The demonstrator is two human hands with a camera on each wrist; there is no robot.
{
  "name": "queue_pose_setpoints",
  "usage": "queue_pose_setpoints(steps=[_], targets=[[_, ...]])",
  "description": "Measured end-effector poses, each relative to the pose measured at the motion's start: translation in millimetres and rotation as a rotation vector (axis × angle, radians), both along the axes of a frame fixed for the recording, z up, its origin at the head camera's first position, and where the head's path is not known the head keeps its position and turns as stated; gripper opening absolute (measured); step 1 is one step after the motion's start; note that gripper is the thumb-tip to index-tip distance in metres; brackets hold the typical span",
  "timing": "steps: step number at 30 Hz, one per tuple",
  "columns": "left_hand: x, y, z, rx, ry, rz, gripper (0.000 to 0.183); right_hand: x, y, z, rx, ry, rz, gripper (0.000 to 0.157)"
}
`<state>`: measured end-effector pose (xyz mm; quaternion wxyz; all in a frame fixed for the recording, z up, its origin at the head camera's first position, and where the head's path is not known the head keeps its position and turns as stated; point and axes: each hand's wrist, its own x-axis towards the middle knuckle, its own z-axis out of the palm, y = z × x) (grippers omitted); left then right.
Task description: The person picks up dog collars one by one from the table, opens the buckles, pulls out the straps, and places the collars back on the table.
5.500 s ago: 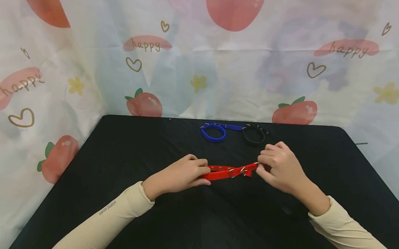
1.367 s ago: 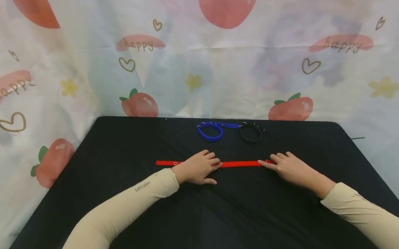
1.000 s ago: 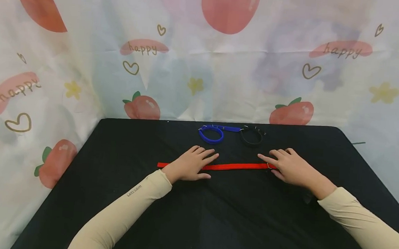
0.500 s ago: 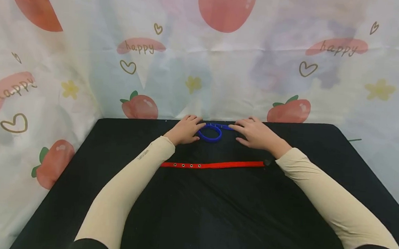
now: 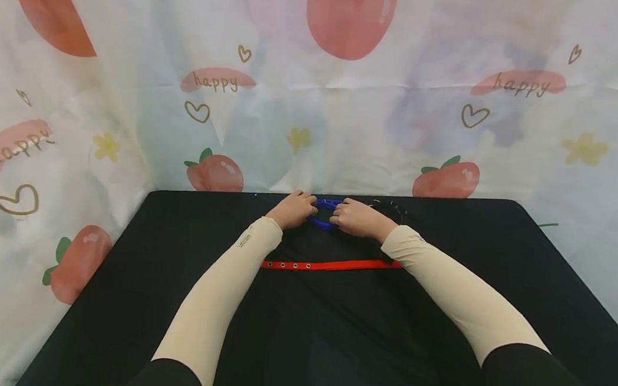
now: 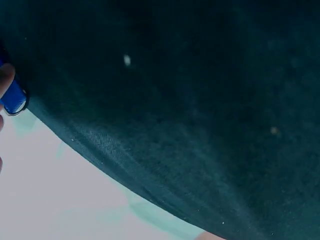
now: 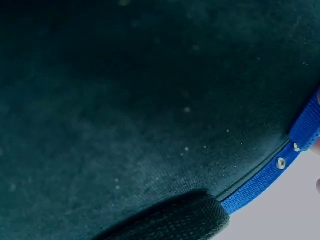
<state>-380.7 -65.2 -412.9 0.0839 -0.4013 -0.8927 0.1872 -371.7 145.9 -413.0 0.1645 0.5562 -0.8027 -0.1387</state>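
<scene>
A printed fabric backdrop (image 5: 277, 20) spans the upper frame, bearing red fruit motifs (image 5: 216, 173), yellow flowers (image 5: 298, 139) and "happy" lettering (image 5: 218, 82). A black-covered table (image 5: 332, 330) occupies the lower frame.

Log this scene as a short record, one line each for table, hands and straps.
table: black surface
left hand: grips the left side of the blue strap
right hand: grips its right side
blue strap: looped, near the far edge
red strap: laid out flat, nearer than the blue one, ends hidden
black strap: beyond the right hand, partly hidden
</scene>
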Motion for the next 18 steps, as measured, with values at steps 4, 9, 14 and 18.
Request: queue_pose_setpoints(steps=[4, 9, 14, 18], targets=[[5.6, -3.1, 5.1, 0.032, 0.036, -0.051, 0.016, 2.0, 0.6, 2.4, -0.011, 0.045, 0.012, 0.005], [19.6, -9.3, 15.5, 0.130, 0.107, -0.157, 0.013, 16.1, 8.6, 13.4, -0.015, 0.080, -0.008, 0.005], [44.8, -17.5, 32.7, 0.204, 0.210, -0.272, 0.010, 41.0, 19.7, 28.6, -0.134, 0.170, 0.092, 0.011], [74.1, -21.1, 47.5, 0.284, 0.292, -0.356, 0.011, 70.3, 26.9, 43.3, -0.251, 0.230, 0.174, 0.021]])
